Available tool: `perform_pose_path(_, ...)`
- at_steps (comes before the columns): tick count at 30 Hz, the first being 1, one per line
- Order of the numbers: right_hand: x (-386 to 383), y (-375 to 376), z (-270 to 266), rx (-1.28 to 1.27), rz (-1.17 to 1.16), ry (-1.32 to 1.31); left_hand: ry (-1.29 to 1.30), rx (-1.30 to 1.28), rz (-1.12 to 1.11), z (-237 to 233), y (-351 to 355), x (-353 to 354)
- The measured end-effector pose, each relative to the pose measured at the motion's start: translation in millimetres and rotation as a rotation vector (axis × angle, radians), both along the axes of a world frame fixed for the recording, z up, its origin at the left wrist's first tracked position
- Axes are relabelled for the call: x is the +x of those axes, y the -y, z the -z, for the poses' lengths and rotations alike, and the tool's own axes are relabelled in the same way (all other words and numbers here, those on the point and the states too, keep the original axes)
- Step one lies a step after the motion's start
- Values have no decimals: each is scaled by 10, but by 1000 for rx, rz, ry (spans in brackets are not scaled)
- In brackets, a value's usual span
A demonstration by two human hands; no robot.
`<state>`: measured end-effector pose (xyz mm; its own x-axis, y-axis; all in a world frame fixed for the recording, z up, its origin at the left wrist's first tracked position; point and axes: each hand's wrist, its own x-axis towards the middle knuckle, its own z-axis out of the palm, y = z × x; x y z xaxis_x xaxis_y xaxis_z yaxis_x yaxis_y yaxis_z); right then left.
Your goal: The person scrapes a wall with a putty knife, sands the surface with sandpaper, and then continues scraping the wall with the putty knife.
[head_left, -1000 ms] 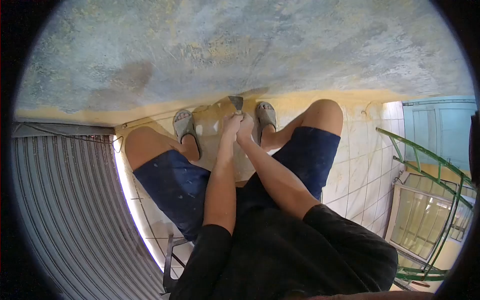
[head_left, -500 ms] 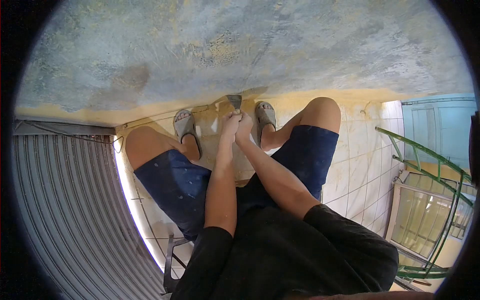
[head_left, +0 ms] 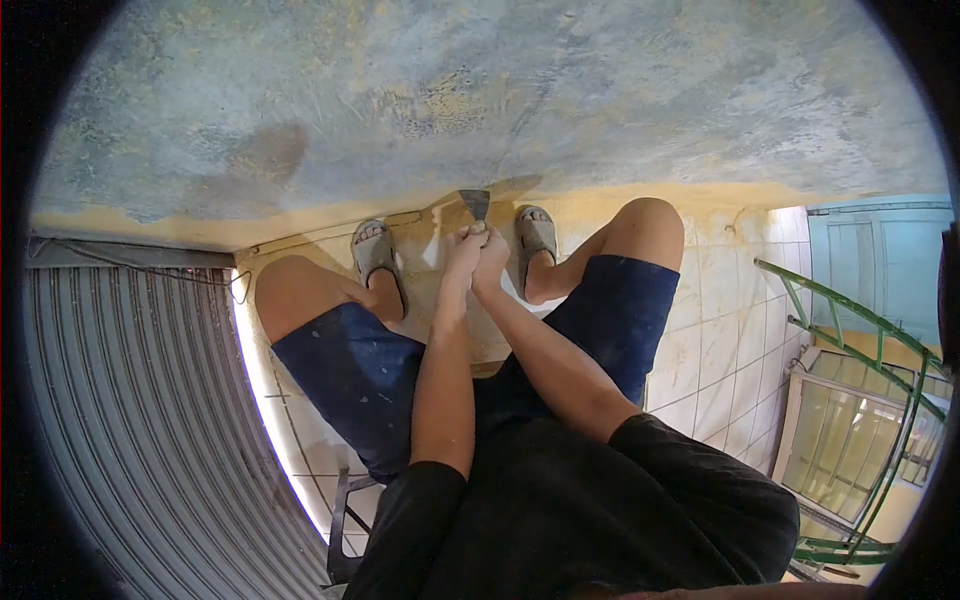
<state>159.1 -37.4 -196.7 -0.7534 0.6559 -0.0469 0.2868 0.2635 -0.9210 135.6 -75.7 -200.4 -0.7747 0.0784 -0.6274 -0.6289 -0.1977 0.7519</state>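
Observation:
Both my hands are wrapped together around the handle of a scraper [head_left: 476,204], in the middle between my feet. My left hand [head_left: 462,247] lies on the left side of the grip and my right hand [head_left: 491,250] on the right. The scraper's wide dark blade points away from me, its edge right at the lower part of the wall [head_left: 600,90]. That wall is patchy grey-blue with yellowish areas, and yellow along its bottom strip. Most of the handle is hidden inside my fingers.
A grey corrugated shutter [head_left: 140,400] stands at the left, with a dark cable along its top. White floor tiles [head_left: 700,350] lie beneath me. Part of a dark seat frame [head_left: 342,525] shows behind my left leg. At the right are a green metal frame [head_left: 850,312] and a light blue door [head_left: 880,260].
The scraper and both hands have shifted very slightly to the right in view, along with my legs and the surroundings. The grip is unchanged.

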Motion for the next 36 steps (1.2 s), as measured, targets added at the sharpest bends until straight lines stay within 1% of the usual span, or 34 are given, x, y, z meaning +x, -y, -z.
perform_pose_path(1, -26, -18, -25, -6, -36, 25, 3, -2, -3, 100, -8, -32)
perform_pose_path(3, -55, -84, -26, -11, -65, 56, 80, 119, -43, 172, -45, -106)
perform_pose_path(5, -49, -163, -9, -104, -152, 146, 75, 84, 5, 136, -24, -37)
perform_pose_path(6, -22, -139, -68, -102, -151, 143, 54, 47, 44, 54, -9, -58)
perform_pose_path(8, 27, -19, -259, -30, -60, 52, -1, 48, 13, -21, -10, -4)
perform_pose_path(9, -5, -15, -171, -32, -63, 49, -47, 49, -20, -45, -2, 10)
perform_pose_path(10, -23, -22, -19, 42, -39, 42, -47, 47, -24, -54, 15, -20)
perform_pose_path(11, -22, -36, 140, 116, -16, 41, -56, 46, 13, -51, 28, -44)
perform_pose_path(12, -56, -46, 98, 115, -18, 45, -64, 46, 53, -31, 33, -67)
perform_pose_path(14, -73, -94, -67, -77, -99, 119, -2, 17, 61, 64, -1, -115)
perform_pose_path(15, -37, -111, -34, -76, -96, 122, 48, -13, 66, 113, -20, -115)
perform_pose_path(16, -33, -122, -14, -97, -121, 142, 46, -11, 66, 148, -27, -88)
perform_pose_path(18, -33, -103, -44, -117, -149, 155, -17, 63, -27, 175, -11, -41)
perform_pose_path(20, 23, -14, -143, -44, -65, 71, -65, 32, -9, -55, 19, 9)
perform_pose_path(21, -10, -7, -99, -46, -71, 69, -105, 1, 10, -140, 35, 15)
perform_pose_path(22, -32, -8, -15, -29, -50, 64, -104, -2, 5, -38, 39, -22)
perform_pose_path(24, -81, -34, 94, -12, -29, 65, -51, 87, 13, 201, 11, -120)
perform_pose_path(26, -75, -94, 100, -312, -90, 63, -49, 43, 14, 359, -21, -86)
perform_pose_path(27, -36, -91, 32, -311, -88, 63, -60, 0, 6, 391, -30, -78)
perform_pose_path(29, 2, -54, -158, -68, -147, 55, -85, 31, -1, 191, 25, -17)
perform_pose_path(30, -11, -41, -124, -67, -150, 45, -110, 60, -9, 84, 55, -18)
perform_pose_path(32, -21, -15, 46, 42, -66, 24, -121, 65, -34, 3, 37, -21)
perform_pose_path(33, -37, -1, -18, 39, -72, 22, -120, 69, -56, -7, 41, -19)
perform_pose_path(35, -50, 2, -196, -134, -134, -13, -100, 83, -53, 295, 8, -117)
perform_pose_path(36, -55, -17, -156, -133, -131, -9, -74, 101, -41, 296, -8, -122)
